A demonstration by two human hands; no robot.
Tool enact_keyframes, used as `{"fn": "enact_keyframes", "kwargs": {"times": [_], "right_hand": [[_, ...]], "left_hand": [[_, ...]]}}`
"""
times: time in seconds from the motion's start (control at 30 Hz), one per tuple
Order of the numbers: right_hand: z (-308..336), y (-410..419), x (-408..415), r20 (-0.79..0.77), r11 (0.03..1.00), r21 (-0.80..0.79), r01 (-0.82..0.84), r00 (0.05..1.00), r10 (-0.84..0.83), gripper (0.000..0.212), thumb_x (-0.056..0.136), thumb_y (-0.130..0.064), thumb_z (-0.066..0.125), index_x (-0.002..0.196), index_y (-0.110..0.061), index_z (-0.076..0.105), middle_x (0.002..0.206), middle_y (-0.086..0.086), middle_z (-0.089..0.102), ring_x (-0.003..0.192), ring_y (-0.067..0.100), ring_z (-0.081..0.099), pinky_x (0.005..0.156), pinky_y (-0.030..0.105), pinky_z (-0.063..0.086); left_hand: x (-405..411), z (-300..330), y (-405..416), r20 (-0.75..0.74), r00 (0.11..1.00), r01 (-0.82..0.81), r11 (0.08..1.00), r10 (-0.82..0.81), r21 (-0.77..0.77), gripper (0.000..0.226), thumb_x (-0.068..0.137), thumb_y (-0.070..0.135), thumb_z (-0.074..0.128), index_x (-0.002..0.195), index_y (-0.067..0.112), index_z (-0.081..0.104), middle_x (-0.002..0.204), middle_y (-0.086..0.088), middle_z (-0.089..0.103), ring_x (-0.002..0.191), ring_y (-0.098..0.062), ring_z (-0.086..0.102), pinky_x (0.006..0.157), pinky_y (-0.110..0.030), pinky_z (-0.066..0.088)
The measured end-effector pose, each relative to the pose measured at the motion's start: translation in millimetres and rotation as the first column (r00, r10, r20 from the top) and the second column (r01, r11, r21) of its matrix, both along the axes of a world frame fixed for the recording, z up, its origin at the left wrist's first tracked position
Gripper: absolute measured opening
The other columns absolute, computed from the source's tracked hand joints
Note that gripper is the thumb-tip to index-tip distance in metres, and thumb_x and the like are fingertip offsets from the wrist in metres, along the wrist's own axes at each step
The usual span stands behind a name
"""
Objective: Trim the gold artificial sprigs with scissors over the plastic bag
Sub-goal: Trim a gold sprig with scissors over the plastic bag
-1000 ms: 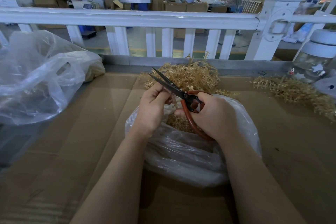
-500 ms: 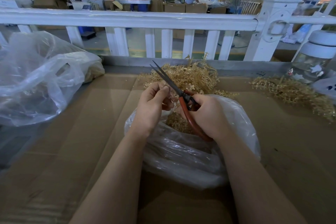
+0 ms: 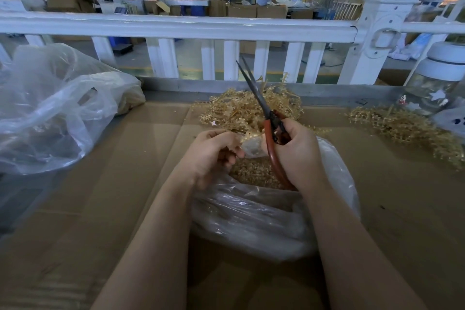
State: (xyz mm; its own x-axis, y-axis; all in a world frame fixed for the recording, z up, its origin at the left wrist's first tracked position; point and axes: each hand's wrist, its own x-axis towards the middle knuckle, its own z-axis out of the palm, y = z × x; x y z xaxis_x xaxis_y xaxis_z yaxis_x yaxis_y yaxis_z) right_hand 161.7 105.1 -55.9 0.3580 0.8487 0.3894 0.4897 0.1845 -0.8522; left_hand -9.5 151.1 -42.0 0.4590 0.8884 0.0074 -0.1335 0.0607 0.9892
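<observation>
My right hand [image 3: 299,151] grips red-handled scissors [image 3: 270,123]; their dark blades are closed and point up and away toward the railing. My left hand [image 3: 211,153] pinches the near rim of a clear plastic bag [image 3: 251,219], with a small gold piece at the fingertips. The bag lies on the cardboard under both hands and holds gold trimmings [image 3: 254,173]. A pile of gold sprigs [image 3: 234,111] lies just behind the hands.
A second heap of gold sprigs [image 3: 407,131] is at the right, beside a glass jar with a white lid [image 3: 437,78]. A large crumpled clear bag [image 3: 50,111] fills the left. A white railing [image 3: 176,27] borders the cardboard-covered table's [image 3: 113,184] far edge.
The scissor blades closed and swung from pointing up-left to pointing nearly straight up. My left hand dropped from the blades to the bag's rim.
</observation>
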Motion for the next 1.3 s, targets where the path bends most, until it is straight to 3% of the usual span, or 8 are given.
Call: {"fn": "enact_keyframes", "kwargs": {"times": [0.13, 0.27, 0.47, 0.53, 0.8, 0.93, 1.13, 1.3], "right_hand": [[2.5, -0.2, -1.9, -0.040, 0.995, 0.083, 0.049, 0.998, -0.046, 0.015, 0.089, -0.033, 0.076, 0.081, -0.039, 0.065, 0.072, -0.026, 0.068, 0.068, -0.003, 0.065, 0.060, 0.015, 0.047], [3.4, -1.3, -2.2, -0.107, 0.981, 0.166, 0.103, 0.991, -0.085, 0.012, 0.086, -0.037, 0.078, 0.088, -0.039, 0.067, 0.079, -0.023, 0.071, 0.082, -0.001, 0.067, 0.075, 0.018, 0.051], [1.8, -0.9, -0.1, -0.072, 0.989, 0.119, 0.086, 0.994, -0.077, 0.013, 0.084, -0.043, 0.077, 0.084, -0.039, 0.065, 0.077, -0.022, 0.069, 0.073, -0.001, 0.065, 0.064, 0.013, 0.046], [-0.1, -0.1, -0.3, -0.061, 0.995, 0.070, 0.078, 0.995, -0.074, 0.017, 0.080, -0.050, 0.077, 0.084, -0.038, 0.066, 0.079, -0.016, 0.071, 0.075, 0.002, 0.065, 0.065, 0.020, 0.048], [0.4, -2.5, -3.9, 0.087, 0.997, -0.055, 0.061, 0.995, -0.057, 0.056, 0.057, -0.086, 0.060, 0.082, -0.037, 0.065, 0.082, -0.033, 0.066, 0.079, -0.009, 0.061, 0.061, 0.023, 0.044], [-1.9, -4.0, -5.3, 0.199, 0.995, -0.096, 0.016, 0.980, 0.004, 0.054, 0.060, -0.089, 0.058, 0.085, -0.041, 0.061, 0.085, -0.038, 0.063, 0.080, -0.013, 0.060, 0.059, 0.018, 0.041], [-9.0, -3.7, -2.8, 0.344, 0.993, -0.116, 0.001, 0.938, 0.040, 0.049, 0.070, -0.083, 0.065, 0.099, -0.043, 0.060, 0.086, -0.024, 0.066, 0.083, -0.008, 0.062, 0.065, 0.015, 0.045], [-5.1, -7.1, -2.6, 0.429, 0.996, -0.084, 0.023, 0.903, 0.016, 0.057, 0.068, -0.087, 0.056, 0.100, -0.039, 0.059, 0.082, -0.025, 0.061, 0.082, -0.008, 0.057, 0.064, 0.013, 0.042]], "left_hand": [[-5.9, 3.0, 1.1, 0.069, 0.993, 0.098, 0.994, -0.094, -0.046, 0.006, 0.072, 0.018, 0.067, 0.066, 0.016, 0.067, 0.068, -0.002, 0.066, 0.055, -0.010, 0.052, 0.054, -0.019, 0.042], [-8.1, 3.2, 3.4, 0.343, 0.937, 0.118, 0.982, -0.061, -0.147, 0.005, 0.076, 0.022, 0.071, 0.074, 0.018, 0.068, 0.073, 0.003, 0.063, 0.058, -0.005, 0.049, 0.053, -0.016, 0.046], [-3.8, 3.7, 3.1, 0.594, 0.804, 0.145, 0.955, 0.038, -0.258, 0.013, 0.082, 0.017, 0.065, 0.075, 0.014, 0.075, 0.079, 0.000, 0.070, 0.059, 0.000, 0.061, 0.059, -0.014, 0.054], [-3.0, 4.5, 2.3, 0.597, 0.800, 0.126, 0.956, 0.060, -0.264, 0.013, 0.081, 0.015, 0.066, 0.075, 0.013, 0.078, 0.080, 0.000, 0.073, 0.062, -0.001, 0.065, 0.062, -0.015, 0.056], [0.1, 3.9, 1.6, 0.548, 0.824, 0.012, 0.964, 0.142, -0.267, 0.014, 0.077, 0.005, 0.067, 0.089, 0.008, 0.073, 0.082, -0.005, 0.075, 0.070, -0.008, 0.072, 0.066, -0.019, 0.059], [0.6, 4.3, 1.7, 0.508, 0.840, -0.050, 0.959, 0.191, -0.278, 0.015, 0.073, 0.005, 0.069, 0.088, 0.007, 0.072, 0.082, -0.006, 0.075, 0.070, -0.010, 0.072, 0.065, -0.020, 0.059], [1.9, 5.2, -0.3, 0.461, 0.856, -0.130, 0.960, 0.235, -0.249, 0.019, 0.069, 0.005, 0.070, 0.086, 0.003, 0.065, 0.073, -0.006, 0.074, 0.067, -0.012, 0.072, 0.067, -0.021, 0.059], [4.0, 6.2, -1.7, 0.422, 0.868, -0.168, 0.955, 0.261, -0.244, 0.012, 0.089, -0.006, 0.058, 0.091, 0.000, 0.068, 0.079, -0.009, 0.075, 0.069, -0.014, 0.073, 0.066, -0.022, 0.059]]}}
